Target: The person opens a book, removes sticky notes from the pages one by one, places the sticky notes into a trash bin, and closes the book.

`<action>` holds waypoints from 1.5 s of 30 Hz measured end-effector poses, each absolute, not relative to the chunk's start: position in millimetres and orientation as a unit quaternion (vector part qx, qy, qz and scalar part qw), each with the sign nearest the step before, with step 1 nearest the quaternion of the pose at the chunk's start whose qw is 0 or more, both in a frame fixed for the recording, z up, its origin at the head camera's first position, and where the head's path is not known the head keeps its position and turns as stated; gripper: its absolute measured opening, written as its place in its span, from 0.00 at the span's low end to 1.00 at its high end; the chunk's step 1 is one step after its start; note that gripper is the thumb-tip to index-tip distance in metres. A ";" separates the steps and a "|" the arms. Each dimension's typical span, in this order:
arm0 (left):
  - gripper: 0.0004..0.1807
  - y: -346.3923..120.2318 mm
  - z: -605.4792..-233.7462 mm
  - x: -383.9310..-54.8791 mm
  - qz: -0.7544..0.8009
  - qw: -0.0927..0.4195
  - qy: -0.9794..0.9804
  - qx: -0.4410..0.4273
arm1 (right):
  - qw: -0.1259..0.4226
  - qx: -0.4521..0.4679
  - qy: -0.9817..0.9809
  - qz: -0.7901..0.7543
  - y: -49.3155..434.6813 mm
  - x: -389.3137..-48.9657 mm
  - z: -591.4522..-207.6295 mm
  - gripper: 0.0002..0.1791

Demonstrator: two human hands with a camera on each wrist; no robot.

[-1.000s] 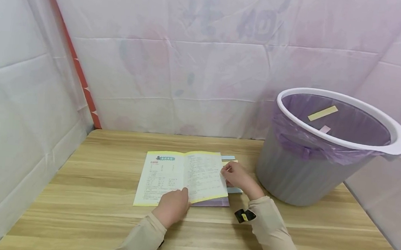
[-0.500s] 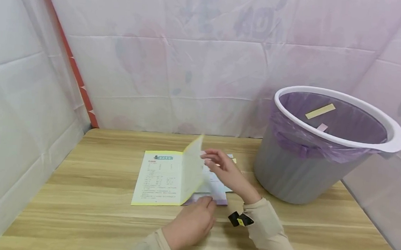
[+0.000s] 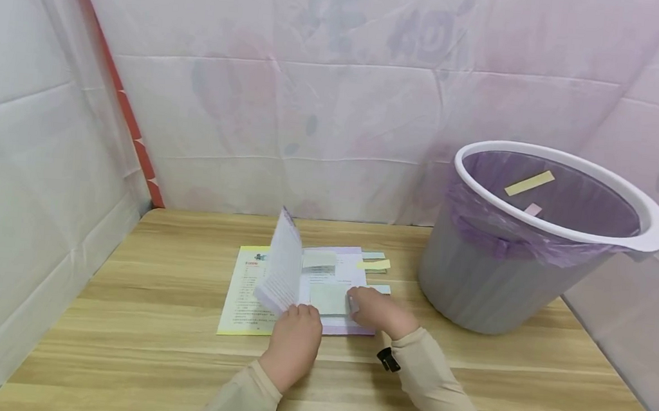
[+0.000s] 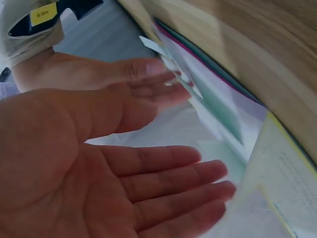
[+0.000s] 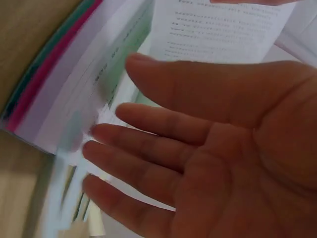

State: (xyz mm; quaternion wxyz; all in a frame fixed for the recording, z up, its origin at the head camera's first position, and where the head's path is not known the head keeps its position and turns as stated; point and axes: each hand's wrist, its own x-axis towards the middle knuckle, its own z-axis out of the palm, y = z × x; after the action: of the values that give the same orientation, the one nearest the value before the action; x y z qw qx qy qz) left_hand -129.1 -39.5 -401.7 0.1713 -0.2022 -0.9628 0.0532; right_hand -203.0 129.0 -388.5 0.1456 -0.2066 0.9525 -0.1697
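A booklet (image 3: 343, 329) lies spread on the table, its yellow-edged left page (image 3: 237, 308) flat and a purple-edged leaf (image 3: 284, 266) standing up mid-turn. On the right page sit a large pale green sticky note (image 3: 328, 299) and a smaller pale note (image 3: 319, 259). My left hand (image 3: 294, 341) is at the foot of the standing leaf; the left wrist view shows its fingers spread and nearly straight. At the large note's right end is my right hand (image 3: 382, 311). Its fingers (image 5: 143, 144) look extended with the thumb apart, and nothing shows between them; contact with the note is unclear.
Blue and yellow paper tabs (image 3: 374, 264) stick out past the booklet's right edge. A grey bin (image 3: 492, 276) with a purple liner stands at the right, a yellow strip (image 3: 529, 182) and a pink strip (image 3: 532, 210) inside. A pale printed cloth (image 3: 342, 122) hangs behind the wooden table (image 3: 156, 269).
The yellow-edged page has turned over to the left, and another leaf is now lifting. The sticky notes have come into view. My left hand went right, then back left; the right hand moved lower.
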 end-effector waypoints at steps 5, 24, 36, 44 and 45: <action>0.07 -45.1 -408.3 -134.6 0.056 0.162 -0.965 -0.198 | 0.161 -0.207 0.955 -0.142 127.8 -199.0 -387.8 0.17; 0.10 -53.8 -411.2 -148.0 -0.035 0.045 -0.977 -0.204 | -0.043 -0.240 0.967 -0.080 107.1 -195.0 -402.1 0.17; 0.09 -54.6 -412.4 -149.0 -0.034 0.048 -0.979 -0.195 | -0.173 -0.233 0.953 -0.090 100.2 -200.0 -405.9 0.09; 0.09 -55.3 -412.5 -149.7 -0.036 0.039 -0.980 -0.193 | -0.206 -0.208 0.952 -0.086 101.1 -203.4 -404.6 0.08; 0.09 -55.4 -412.1 -149.7 -0.036 0.038 -0.980 -0.193 | -0.209 -0.206 0.952 -0.087 101.5 -203.5 -404.0 0.08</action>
State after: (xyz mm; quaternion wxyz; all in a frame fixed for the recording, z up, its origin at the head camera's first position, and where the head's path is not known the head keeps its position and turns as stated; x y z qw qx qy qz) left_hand -149.7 -55.4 -412.1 0.0383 -0.1930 -0.9798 -0.0359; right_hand -203.5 101.5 -404.0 -0.2094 -0.2058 0.9520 -0.0866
